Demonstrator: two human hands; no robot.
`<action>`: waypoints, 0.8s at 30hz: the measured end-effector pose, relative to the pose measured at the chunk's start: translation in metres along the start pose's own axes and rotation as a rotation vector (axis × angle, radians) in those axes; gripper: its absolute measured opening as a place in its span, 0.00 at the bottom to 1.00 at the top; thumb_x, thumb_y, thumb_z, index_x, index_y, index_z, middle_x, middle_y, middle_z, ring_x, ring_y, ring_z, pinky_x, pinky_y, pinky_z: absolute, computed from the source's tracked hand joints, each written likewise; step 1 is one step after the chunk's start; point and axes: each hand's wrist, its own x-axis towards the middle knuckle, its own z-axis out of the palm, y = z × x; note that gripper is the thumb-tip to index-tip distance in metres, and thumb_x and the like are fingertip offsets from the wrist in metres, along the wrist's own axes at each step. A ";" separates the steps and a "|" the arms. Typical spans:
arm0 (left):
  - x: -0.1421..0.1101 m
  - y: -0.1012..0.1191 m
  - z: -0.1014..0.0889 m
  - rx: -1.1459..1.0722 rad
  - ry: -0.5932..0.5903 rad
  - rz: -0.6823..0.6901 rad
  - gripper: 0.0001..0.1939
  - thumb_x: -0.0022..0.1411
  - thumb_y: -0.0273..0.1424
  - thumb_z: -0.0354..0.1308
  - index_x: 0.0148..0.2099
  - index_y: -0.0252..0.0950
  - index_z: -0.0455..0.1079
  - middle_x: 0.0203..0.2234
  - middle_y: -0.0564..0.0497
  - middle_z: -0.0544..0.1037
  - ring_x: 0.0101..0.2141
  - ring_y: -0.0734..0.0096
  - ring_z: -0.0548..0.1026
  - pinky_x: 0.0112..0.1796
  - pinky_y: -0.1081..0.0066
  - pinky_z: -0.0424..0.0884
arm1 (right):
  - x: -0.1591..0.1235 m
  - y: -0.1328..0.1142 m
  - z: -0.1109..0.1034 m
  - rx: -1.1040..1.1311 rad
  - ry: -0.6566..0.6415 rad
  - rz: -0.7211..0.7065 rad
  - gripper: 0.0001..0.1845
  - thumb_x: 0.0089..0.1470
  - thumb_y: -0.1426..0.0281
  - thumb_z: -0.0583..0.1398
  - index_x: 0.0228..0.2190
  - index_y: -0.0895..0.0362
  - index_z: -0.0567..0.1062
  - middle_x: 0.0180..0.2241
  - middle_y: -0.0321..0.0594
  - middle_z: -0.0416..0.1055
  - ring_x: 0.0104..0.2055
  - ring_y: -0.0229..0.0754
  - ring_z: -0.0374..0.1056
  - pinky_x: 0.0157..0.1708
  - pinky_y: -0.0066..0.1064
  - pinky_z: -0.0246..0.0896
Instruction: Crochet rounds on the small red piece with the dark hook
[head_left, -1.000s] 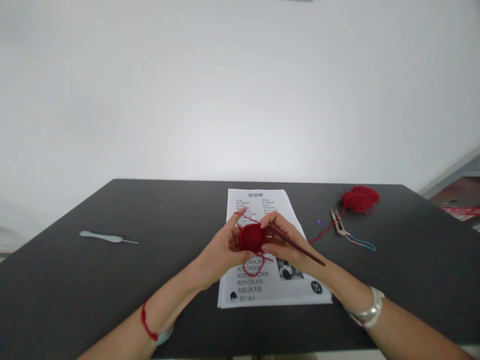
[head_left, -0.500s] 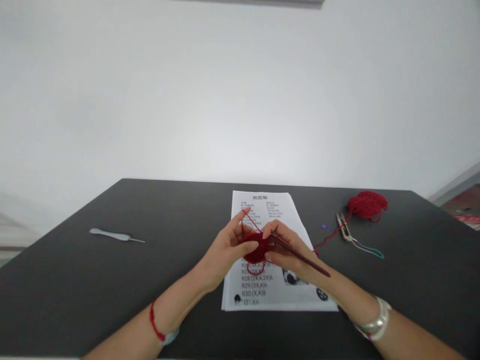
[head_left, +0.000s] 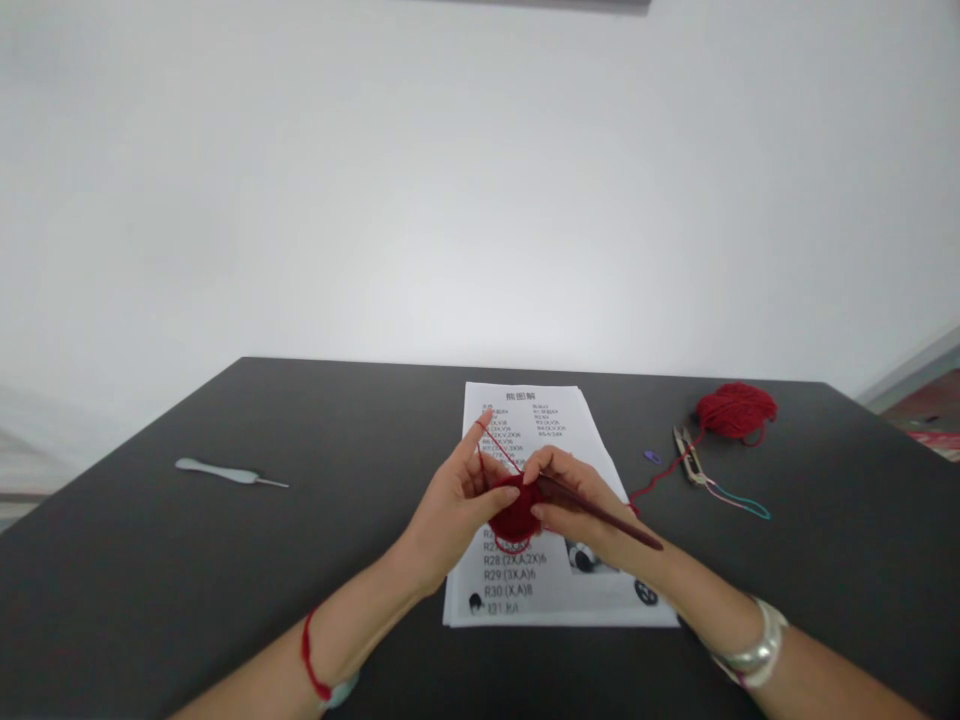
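Between my hands is a small round piece of dark red crochet (head_left: 514, 515). My left hand (head_left: 465, 495) pinches its left edge with the thumb, and red yarn runs over the raised index finger. In my right hand (head_left: 574, 490) is a dark reddish-brown crochet hook (head_left: 611, 517), its handle slanting down to the right over the wrist. The hook's tip is hidden at the crochet's upper right edge, where the right fingers also touch. A loop of red yarn hangs below the piece.
Printed pattern sheets (head_left: 540, 595) lie under my hands on the dark table (head_left: 360, 420). To the right are a red yarn ball (head_left: 736, 411), thread snips (head_left: 688, 456) with a coloured cord, and a purple stitch marker (head_left: 652, 457). A grey-handled crochet hook (head_left: 225, 472) lies at left.
The left index finger has shifted slightly up and left with its yarn. The crochet piece sits a little lower, and the hook is closer in against its edge.
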 end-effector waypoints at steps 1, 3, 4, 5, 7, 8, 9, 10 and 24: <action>0.000 -0.001 0.000 0.027 0.008 0.015 0.48 0.49 0.26 0.64 0.68 0.40 0.44 0.27 0.57 0.70 0.30 0.74 0.69 0.36 0.70 0.64 | 0.000 -0.001 0.002 0.000 0.028 -0.006 0.11 0.47 0.73 0.61 0.33 0.56 0.64 0.26 0.30 0.62 0.24 0.32 0.54 0.23 0.24 0.48; 0.001 -0.005 -0.001 0.114 0.006 0.044 0.43 0.52 0.29 0.62 0.67 0.38 0.48 0.32 0.53 0.71 0.31 0.72 0.70 0.36 0.68 0.65 | -0.001 -0.002 0.004 0.024 0.063 -0.018 0.10 0.48 0.71 0.61 0.32 0.55 0.64 0.25 0.29 0.62 0.23 0.32 0.54 0.23 0.24 0.48; 0.002 -0.006 -0.002 0.179 0.002 0.060 0.38 0.53 0.31 0.61 0.65 0.37 0.53 0.35 0.51 0.71 0.32 0.71 0.70 0.37 0.67 0.66 | -0.001 -0.001 0.005 0.038 0.065 -0.022 0.10 0.49 0.71 0.61 0.32 0.55 0.64 0.25 0.30 0.62 0.23 0.32 0.54 0.23 0.24 0.48; 0.003 -0.008 -0.005 0.257 -0.002 0.080 0.34 0.54 0.33 0.60 0.63 0.36 0.58 0.39 0.48 0.70 0.33 0.71 0.69 0.37 0.66 0.66 | -0.002 -0.001 0.004 0.051 0.059 -0.030 0.10 0.49 0.70 0.62 0.32 0.55 0.64 0.25 0.30 0.62 0.23 0.32 0.54 0.23 0.24 0.48; 0.003 -0.009 -0.010 0.386 -0.001 0.111 0.33 0.55 0.37 0.60 0.62 0.35 0.59 0.47 0.45 0.66 0.34 0.70 0.68 0.38 0.64 0.67 | -0.004 0.002 0.001 0.079 0.038 -0.050 0.10 0.49 0.70 0.62 0.32 0.55 0.65 0.26 0.31 0.63 0.24 0.32 0.55 0.23 0.24 0.48; 0.002 -0.008 -0.012 0.430 -0.006 0.116 0.35 0.55 0.39 0.60 0.63 0.36 0.57 0.49 0.44 0.65 0.35 0.69 0.68 0.39 0.63 0.67 | -0.005 0.002 -0.001 0.090 0.026 -0.054 0.09 0.49 0.70 0.62 0.31 0.55 0.66 0.26 0.31 0.63 0.24 0.32 0.55 0.23 0.24 0.48; 0.001 -0.007 -0.014 0.459 -0.012 0.116 0.38 0.55 0.40 0.61 0.64 0.37 0.53 0.52 0.43 0.63 0.37 0.68 0.68 0.40 0.63 0.67 | -0.006 0.003 -0.004 0.098 0.008 -0.053 0.09 0.48 0.71 0.63 0.31 0.55 0.66 0.26 0.31 0.63 0.24 0.33 0.55 0.23 0.24 0.48; 0.000 -0.005 -0.016 0.476 -0.024 0.109 0.41 0.54 0.41 0.61 0.66 0.37 0.50 0.53 0.42 0.62 0.38 0.67 0.67 0.41 0.62 0.66 | -0.006 0.003 -0.006 0.107 -0.016 -0.047 0.09 0.47 0.71 0.63 0.31 0.55 0.67 0.26 0.32 0.63 0.25 0.33 0.55 0.23 0.24 0.49; -0.040 0.010 0.005 0.030 0.183 -0.045 0.25 0.57 0.39 0.60 0.57 0.42 0.68 0.35 0.51 0.71 0.31 0.73 0.68 0.37 0.69 0.66 | -0.014 -0.017 -0.005 0.079 -0.508 0.182 0.08 0.41 0.77 0.62 0.28 0.59 0.70 0.26 0.33 0.65 0.25 0.32 0.56 0.24 0.24 0.49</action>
